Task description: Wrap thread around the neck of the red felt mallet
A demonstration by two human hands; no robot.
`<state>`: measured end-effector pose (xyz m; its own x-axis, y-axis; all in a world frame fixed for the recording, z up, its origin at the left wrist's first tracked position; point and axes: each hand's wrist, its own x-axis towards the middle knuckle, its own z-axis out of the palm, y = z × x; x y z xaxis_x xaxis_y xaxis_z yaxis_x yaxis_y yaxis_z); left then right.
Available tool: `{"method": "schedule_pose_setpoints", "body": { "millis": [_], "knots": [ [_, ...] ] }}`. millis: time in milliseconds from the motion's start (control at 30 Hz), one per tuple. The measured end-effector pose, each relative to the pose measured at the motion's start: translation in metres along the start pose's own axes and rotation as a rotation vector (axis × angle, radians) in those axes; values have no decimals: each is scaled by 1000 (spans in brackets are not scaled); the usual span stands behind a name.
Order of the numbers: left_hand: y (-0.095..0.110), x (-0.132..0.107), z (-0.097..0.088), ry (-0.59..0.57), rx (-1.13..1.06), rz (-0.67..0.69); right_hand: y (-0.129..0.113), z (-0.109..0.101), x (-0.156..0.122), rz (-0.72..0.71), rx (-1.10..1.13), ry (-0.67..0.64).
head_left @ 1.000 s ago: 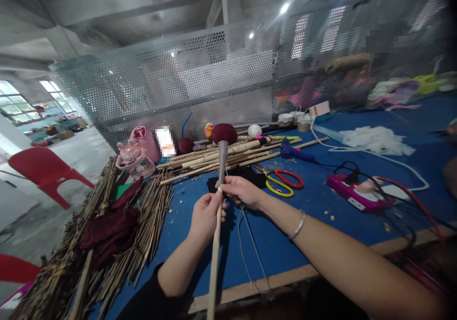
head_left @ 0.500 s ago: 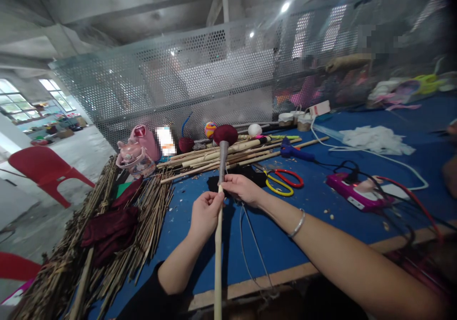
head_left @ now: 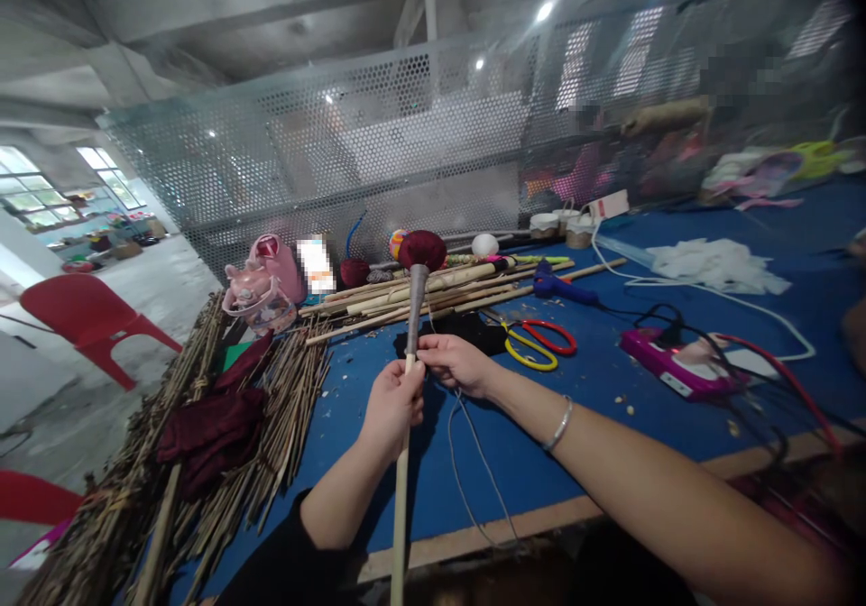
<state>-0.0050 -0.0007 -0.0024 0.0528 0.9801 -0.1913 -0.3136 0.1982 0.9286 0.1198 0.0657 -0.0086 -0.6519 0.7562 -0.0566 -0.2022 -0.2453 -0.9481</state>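
My left hand (head_left: 392, 405) is closed around a pale wooden stick (head_left: 400, 507), just below its grey cord-wrapped neck (head_left: 417, 304). A dark red, fabric-like ball (head_left: 422, 251) tops the stick at its far end. Beside the lower edge of the wrapping, my right hand (head_left: 458, 363) pinches with thumb and fingertips; a thin grey cord (head_left: 482, 462) hangs in a loop from beneath it to the table's front edge. What exactly lies between those fingertips is too small to make out, but it looks like the cord. A black cloth (head_left: 466, 331) lies behind the right hand.
Scissors with red and yellow handles (head_left: 541, 344), a blue glue gun (head_left: 561, 286) and a purple power strip (head_left: 667, 367) lie to the right. Peeled sticks (head_left: 379, 304) lie behind. Bundled twigs (head_left: 284, 435) and dark red cloth (head_left: 209, 435) fill the left, near a pink pot (head_left: 261, 295).
The stick has tilted, its near end swinging left and its red ball shifting slightly left. My right hand has moved slightly down, still pinching beside the wrapping.
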Motion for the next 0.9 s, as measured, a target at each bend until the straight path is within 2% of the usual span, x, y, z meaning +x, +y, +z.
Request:
{"method": "schedule_pose_setpoints", "body": {
  "millis": [133, 267, 333, 467, 533, 733, 833, 900],
  "knots": [
    [-2, 1, 1, -66, 59, 43, -4, -2, -3, 72, 75, -74],
    [-5, 3, 1, -91, 158, 64, -5, 0, -4, 29, 4, -35],
    [-7, 4, 1, -34, 217, 114, -5, 2, -3, -31, -52, 0],
    [-7, 4, -2, 181, 368, 277, -2, 5, 0, -114, -84, 69],
    [-5, 4, -2, 199, 360, 241, -2, 3, 0, -115, -85, 71],
    [1, 2, 1, 18, 99, 94, -4, -3, -2, -6, 4, -52],
    [1, 3, 0, -11, 138, 32, -3, -3, -1, -24, -47, -13],
    [0, 4, -3, 55, 244, 103, -2, -1, 0, -45, -99, 47]
  ]
}}
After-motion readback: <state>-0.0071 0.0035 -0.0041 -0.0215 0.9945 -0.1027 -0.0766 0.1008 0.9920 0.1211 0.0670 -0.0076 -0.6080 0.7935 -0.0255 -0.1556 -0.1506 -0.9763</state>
